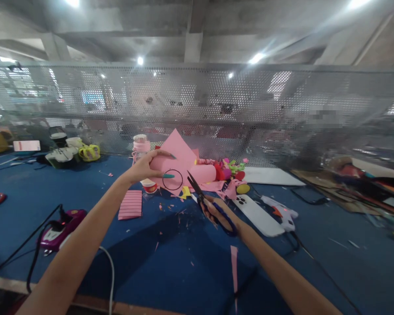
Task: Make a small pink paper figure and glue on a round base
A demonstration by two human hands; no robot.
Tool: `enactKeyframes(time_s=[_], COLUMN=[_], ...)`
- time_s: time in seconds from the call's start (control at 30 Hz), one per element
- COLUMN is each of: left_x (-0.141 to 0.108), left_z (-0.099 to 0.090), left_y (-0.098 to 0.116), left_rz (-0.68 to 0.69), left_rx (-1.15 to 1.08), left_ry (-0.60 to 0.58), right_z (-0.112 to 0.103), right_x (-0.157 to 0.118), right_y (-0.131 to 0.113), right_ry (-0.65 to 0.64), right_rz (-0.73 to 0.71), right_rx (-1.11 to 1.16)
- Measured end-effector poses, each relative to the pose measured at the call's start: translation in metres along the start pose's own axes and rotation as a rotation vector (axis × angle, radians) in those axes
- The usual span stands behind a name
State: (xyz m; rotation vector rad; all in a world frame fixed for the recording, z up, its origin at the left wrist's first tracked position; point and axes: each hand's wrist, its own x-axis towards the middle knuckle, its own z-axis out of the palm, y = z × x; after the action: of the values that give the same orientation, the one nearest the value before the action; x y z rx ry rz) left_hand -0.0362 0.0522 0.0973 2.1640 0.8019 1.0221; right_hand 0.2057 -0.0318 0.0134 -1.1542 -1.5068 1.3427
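My left hand [147, 167] grips a sheet of pink paper [176, 148], thumb in front, and holds it up over the table. A dark circle is drawn on the sheet near my thumb. In my right hand [215, 209] is a pair of scissors [197, 187] with dark blades and blue handles. The blades point up and left, close to the paper's right side; whether they touch it I cannot tell. Behind and right of the sheet lie a pink paper roll [206, 173] and colourful paper pieces [230, 169].
A striped pink stack [130, 204], a small red-and-white cup [149, 186] and paper scraps lie on the blue table [144, 258]. On the left are a purple power strip [64, 227] and cables. A glue gun [280, 212] and white board [260, 218] lie right. A perforated screen [216, 105] stands behind.
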Motion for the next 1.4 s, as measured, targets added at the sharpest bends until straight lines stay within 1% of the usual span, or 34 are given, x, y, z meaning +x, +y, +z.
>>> enactKeyframes(time_s=[0.13, 0.27, 0.37, 0.5, 0.63, 0.77, 0.93, 1.07, 1.23, 1.33, 1.4], left_x=[0.002, 0.002, 0.002, 0.001, 0.001, 0.002, 0.000, -0.001, -0.001, -0.001, -0.001], left_z=[0.005, 0.007, 0.007, 0.007, 0.007, 0.006, 0.012, 0.015, 0.016, 0.016, 0.017], left_y=[-0.003, -0.003, -0.001, 0.002, 0.003, 0.002, 0.006, 0.010, 0.010, 0.010, 0.009], left_rz=[0.023, 0.052, 0.068, 0.076, 0.075, 0.091, 0.139, 0.140, 0.138, 0.132, 0.127], left_rx=[0.024, 0.063, 0.090, 0.086, 0.108, 0.143, 0.136, 0.134, 0.137, 0.125, 0.120], left_ry=[0.027, -0.007, -0.027, -0.053, -0.061, -0.080, -0.162, -0.170, -0.175, -0.185, -0.185], right_z=[0.005, 0.008, 0.007, 0.002, 0.001, 0.003, 0.010, 0.015, 0.016, 0.016, 0.016], right_x=[-0.001, -0.001, 0.003, 0.008, 0.012, 0.010, 0.000, -0.005, -0.006, -0.006, -0.007], right_y=[-0.006, -0.009, -0.002, 0.014, 0.020, 0.015, -0.002, -0.013, -0.013, -0.013, -0.013], right_ry=[0.027, 0.048, 0.053, 0.029, 0.088, 0.076, 0.078, 0.071, 0.022, 0.036, 0.052], right_rz=[0.020, 0.046, 0.069, -0.001, 0.008, 0.010, 0.039, 0.036, 0.026, 0.017, 0.050], right_rx=[-0.094, -0.160, -0.234, -0.250, -0.279, -0.281, -0.283, -0.256, -0.203, -0.221, -0.221])
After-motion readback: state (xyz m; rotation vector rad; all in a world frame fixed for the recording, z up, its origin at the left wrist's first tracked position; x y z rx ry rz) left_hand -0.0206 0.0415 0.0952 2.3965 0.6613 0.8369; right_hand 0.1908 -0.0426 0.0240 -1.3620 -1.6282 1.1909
